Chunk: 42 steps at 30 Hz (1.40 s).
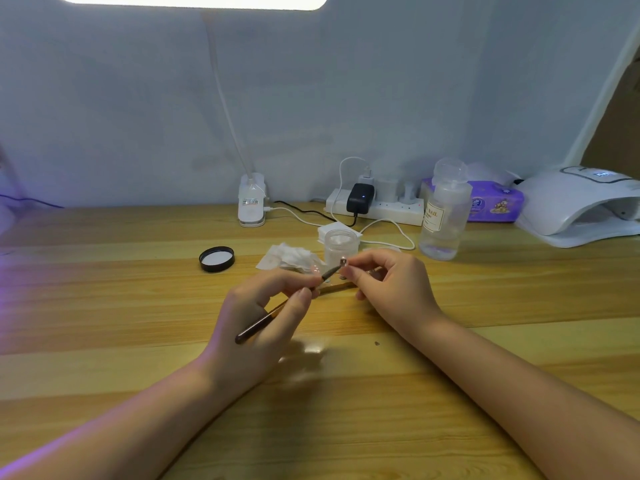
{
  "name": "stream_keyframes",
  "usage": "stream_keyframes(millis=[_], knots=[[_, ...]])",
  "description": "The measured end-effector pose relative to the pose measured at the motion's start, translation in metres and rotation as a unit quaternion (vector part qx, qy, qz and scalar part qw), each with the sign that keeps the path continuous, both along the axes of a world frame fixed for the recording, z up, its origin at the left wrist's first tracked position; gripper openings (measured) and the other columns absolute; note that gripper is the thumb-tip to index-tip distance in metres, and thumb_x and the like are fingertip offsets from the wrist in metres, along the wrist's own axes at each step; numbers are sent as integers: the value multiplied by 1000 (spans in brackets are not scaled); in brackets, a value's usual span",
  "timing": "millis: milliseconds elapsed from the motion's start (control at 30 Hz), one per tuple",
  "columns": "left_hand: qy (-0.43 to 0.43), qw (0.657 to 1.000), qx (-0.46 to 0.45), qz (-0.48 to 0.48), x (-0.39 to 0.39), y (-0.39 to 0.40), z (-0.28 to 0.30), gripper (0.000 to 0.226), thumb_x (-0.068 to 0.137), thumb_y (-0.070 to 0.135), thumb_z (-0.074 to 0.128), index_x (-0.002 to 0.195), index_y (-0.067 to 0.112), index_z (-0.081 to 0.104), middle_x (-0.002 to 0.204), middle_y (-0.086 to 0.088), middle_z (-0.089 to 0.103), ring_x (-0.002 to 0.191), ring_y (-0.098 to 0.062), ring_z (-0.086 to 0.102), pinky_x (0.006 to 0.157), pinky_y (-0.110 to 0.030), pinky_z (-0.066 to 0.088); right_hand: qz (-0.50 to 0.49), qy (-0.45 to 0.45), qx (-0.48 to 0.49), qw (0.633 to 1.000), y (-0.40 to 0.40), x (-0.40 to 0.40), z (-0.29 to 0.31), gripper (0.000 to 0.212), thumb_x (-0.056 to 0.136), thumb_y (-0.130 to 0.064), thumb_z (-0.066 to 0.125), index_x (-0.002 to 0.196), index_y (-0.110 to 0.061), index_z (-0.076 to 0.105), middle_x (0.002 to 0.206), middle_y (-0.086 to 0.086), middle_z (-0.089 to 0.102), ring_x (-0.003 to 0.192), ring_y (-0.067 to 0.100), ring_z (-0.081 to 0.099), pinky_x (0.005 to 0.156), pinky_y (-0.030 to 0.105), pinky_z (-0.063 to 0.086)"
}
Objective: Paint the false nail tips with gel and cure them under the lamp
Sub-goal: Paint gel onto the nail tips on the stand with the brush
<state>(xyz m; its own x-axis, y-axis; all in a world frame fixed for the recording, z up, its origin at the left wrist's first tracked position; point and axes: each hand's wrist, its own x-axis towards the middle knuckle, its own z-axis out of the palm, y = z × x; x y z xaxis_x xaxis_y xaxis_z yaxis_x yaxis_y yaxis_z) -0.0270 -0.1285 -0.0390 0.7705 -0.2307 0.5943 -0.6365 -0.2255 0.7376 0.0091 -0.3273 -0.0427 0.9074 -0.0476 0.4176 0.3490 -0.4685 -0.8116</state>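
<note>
Above a wooden counter (104, 306), the left hand (263, 317) grips a brush (277, 311); its tip meets a nail tip (343, 262) pinched by the right hand's (391, 289) fingers (360, 271).

Both forearms are stretched forward from the bottom edge, converging toward the middle. The left hand (266, 306) is held with fingers curled, thumb and forefinger pinched together at the tip nearest the other hand. The right hand (388, 282) is raised just beside it, its thumb and forefinger pinched, the remaining fingers curled beneath. The fingertips of both hands are nearly met.
</note>
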Motion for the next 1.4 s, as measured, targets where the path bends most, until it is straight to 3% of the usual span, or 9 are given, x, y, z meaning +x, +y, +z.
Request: stream_keyframes(millis=[100, 233, 400, 567, 733, 900, 1067, 1167, 1400], knots=[[-13, 1000, 6, 7, -4, -1, 1, 24, 85, 34, 54, 94, 22, 72, 84, 9, 72, 88, -14, 68, 79, -25, 49, -9, -5, -2, 1000, -1, 0, 1, 13, 85, -25, 72, 80, -37, 67, 74, -10, 70, 54, 4, 64, 53, 14, 49], [-28, 998, -15, 49, -3, -4, 6, 15, 87, 26, 59, 95, 25, 72, 83, 10, 71, 82, -5, 67, 73, -9, 45, -10, -7, -5, 1000, -1, 0, 1, 12, 83, -27, 73, 78, -37, 68, 72, -10, 70, 55, 6, 64, 56, 18, 51], [49, 993, -69, 79, 13, -7, 23, 18, 77, 20, 60, 81, 29, 75, 66, 3, 68, 59, -6, 59, 56, -14, 45, -9, -10, -19, 1000, -1, 0, 1, 13, 81, -27, 76, 79, -37, 68, 69, -14, 66, 59, 8, 62, 62, 29, 56], [76, 987, -89, 115, 42, -5, 54, 18, 76, 28, 60, 71, 36, 75, 64, 9, 70, 63, -2, 64, 62, -18, 53, 3, 4, -24, 1000, 0, 1, 0, 10, 80, -25, 76, 76, -33, 71, 64, -15, 65, 54, 0, 57, 56, 15, 45], [29, 989, 44, 140, 75, -21, 80, 19, 87, 28, 60, 70, 27, 68, 64, 15, 69, 64, -3, 64, 65, -28, 50, 11, 25, -13, 1000, 1, 0, 1, 4, 80, -26, 76, 80, -28, 73, 71, -8, 69, 60, 14, 64, 60, 26, 51], [82, 965, 203, 147, 99, -50, 85, 27, 93, 23, 51, 90, 4, 70, 86, -12, 72, 88, -30, 66, 76, -42, 53, 21, 34, -5, 999, 2, 0, 1, 4, 80, -26, 76, 82, -24, 74, 77, -4, 71, 60, 19, 64, 60, 29, 52], [142, 950, 242, 137, 113, -65, 80, 24, 95, 23, 51, 100, 8, 69, 94, -9, 70, 91, -25, 65, 68, -29, 49, 25, 32, -2, 999, 2, 2, -1, 4, 80, -24, 76, 80, -25, 73, 74, -6, 70, 53, 3, 59, 55, 16, 44], [153, 945, 255, 132, 118, -69, 75, 24, 96, 24, 52, 103, 8, 68, 95, -7, 69, 88, -21, 64, 62, -24, 47, 31, 26, -11, 999, 2, 3, -1, 4, 80, -23, 76, 80, -25, 72, 74, -6, 70, 55, 3, 59, 56, 18, 45], [153, 935, 293, 125, 120, -72, 67, 24, 95, 25, 52, 94, 9, 70, 89, -6, 70, 87, -24, 66, 78, -39, 55, 30, 12, -17, 999, 1, 6, -3, 7, 80, -22, 77, 77, -25, 71, 70, -5, 69, 51, 10, 60, 53, 22, 46]])
